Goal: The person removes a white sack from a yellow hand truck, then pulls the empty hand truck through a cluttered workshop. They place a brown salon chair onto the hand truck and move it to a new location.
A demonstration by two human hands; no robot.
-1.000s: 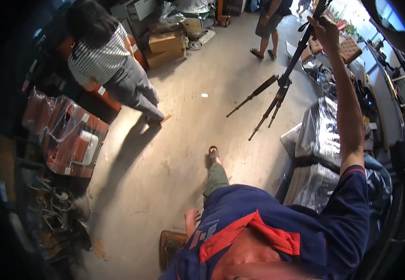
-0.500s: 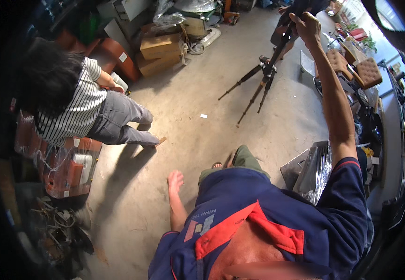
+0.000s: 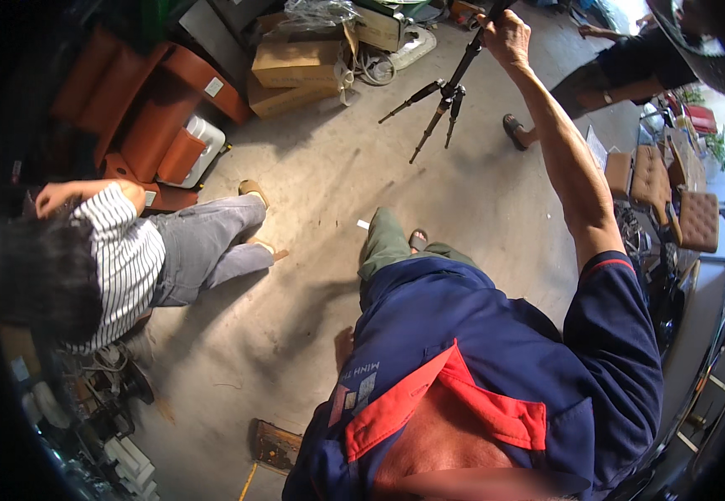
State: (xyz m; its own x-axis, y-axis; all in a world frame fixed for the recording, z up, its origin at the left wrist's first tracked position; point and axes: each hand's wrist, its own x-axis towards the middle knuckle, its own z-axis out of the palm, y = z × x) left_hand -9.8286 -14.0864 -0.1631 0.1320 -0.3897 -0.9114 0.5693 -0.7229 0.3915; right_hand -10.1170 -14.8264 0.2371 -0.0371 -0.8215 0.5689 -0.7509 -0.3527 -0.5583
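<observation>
A workshop with a bare concrete floor [image 3: 312,200], cluttered along its edges, seen from above. Taking the tripod [image 3: 442,92] as the landmark: far to its left, at the wall, lie orange-brown seat shells [image 3: 141,108], and below them a person in a striped top [image 3: 120,259] crouches on the floor. Just left of the tripod, cardboard boxes [image 3: 296,71] are stacked with clear plastic on top. The tripod itself hangs in the air, legs splayed and pointing down-left, off the floor. The right hand [image 3: 504,37] is raised at arm's length with its fingers clamped round the tripod's upper shaft. The left hand is out of view, so its fingers cannot be told. To the tripod's right another person's sandalled foot [image 3: 514,129] stands on the floor, and beyond it tufted brown cushions [image 3: 663,179] rest on a rack. The step in hand looks like carrying the tripod; the next move would call for a clear patch of floor to stand its legs on.
</observation>
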